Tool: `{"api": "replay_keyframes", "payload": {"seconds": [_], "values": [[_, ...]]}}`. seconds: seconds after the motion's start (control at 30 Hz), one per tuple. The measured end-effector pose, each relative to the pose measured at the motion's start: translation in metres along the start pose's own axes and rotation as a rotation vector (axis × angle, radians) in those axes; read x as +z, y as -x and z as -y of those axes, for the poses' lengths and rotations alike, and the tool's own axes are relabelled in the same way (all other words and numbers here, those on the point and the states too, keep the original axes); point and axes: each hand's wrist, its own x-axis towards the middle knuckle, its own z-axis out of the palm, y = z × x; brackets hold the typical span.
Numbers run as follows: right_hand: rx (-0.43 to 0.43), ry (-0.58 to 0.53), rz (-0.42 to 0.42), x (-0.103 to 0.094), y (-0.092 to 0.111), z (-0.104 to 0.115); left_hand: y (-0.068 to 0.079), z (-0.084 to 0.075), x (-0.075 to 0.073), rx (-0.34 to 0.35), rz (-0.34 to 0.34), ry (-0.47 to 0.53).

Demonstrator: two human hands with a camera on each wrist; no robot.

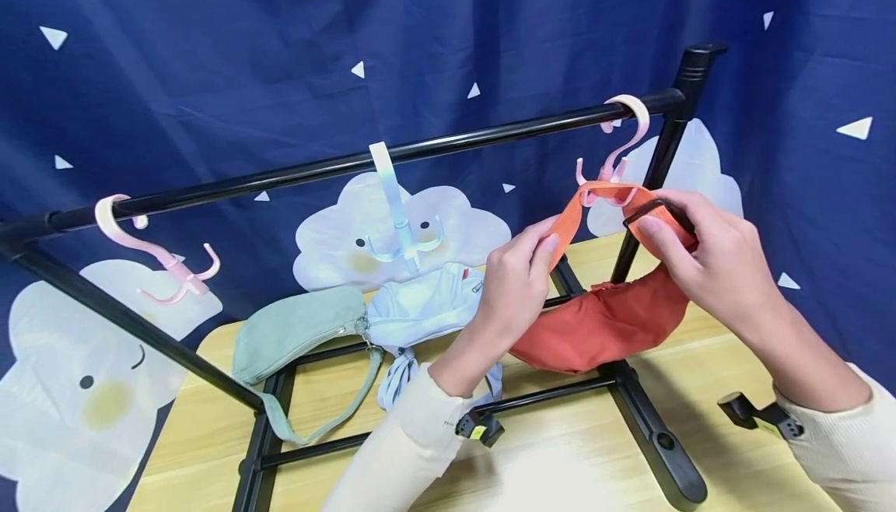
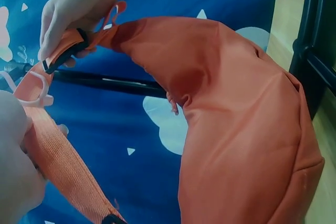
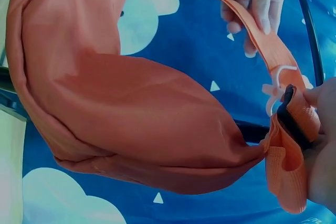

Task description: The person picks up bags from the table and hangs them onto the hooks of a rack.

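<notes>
An orange-red crescent bag hangs below its orange strap, which loops up at a pink hook on the right of the rack. My left hand pinches the strap just left of that hook. On the other side, my right hand grips the strap at its black buckle, with thumb on top. In the right wrist view, the strap passes over the hook's prongs, and a folded strap end dangles under my right hand.
A black rack, its top bar running across, stands on a wooden table. Another pink hook and a blue-white hook hang from the bar. A green bag and a pale blue bag lie across the lower bars.
</notes>
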Motion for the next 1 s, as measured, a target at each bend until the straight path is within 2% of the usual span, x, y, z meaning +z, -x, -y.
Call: {"api": "replay_keyframes", "payload": {"seconds": [0.37, 0.7, 0.9, 1.0], "values": [[-0.040, -0.055, -0.050, 0.001, 0.004, 0.009, 0.011, 0.008, -0.014, -0.021, 0.043, -0.036], [-0.081, -0.049, -0.096, 0.007, 0.006, 0.016, 0.018, 0.015, -0.022, -0.030, 0.035, -0.079], [-0.134, -0.038, -0.116, 0.009, 0.006, 0.027, 0.020, 0.016, -0.025, -0.008, 0.031, -0.076], [-0.180, -0.046, -0.154, 0.010, 0.005, 0.033, 0.021, 0.018, -0.028, -0.004, 0.027, -0.081]]}}
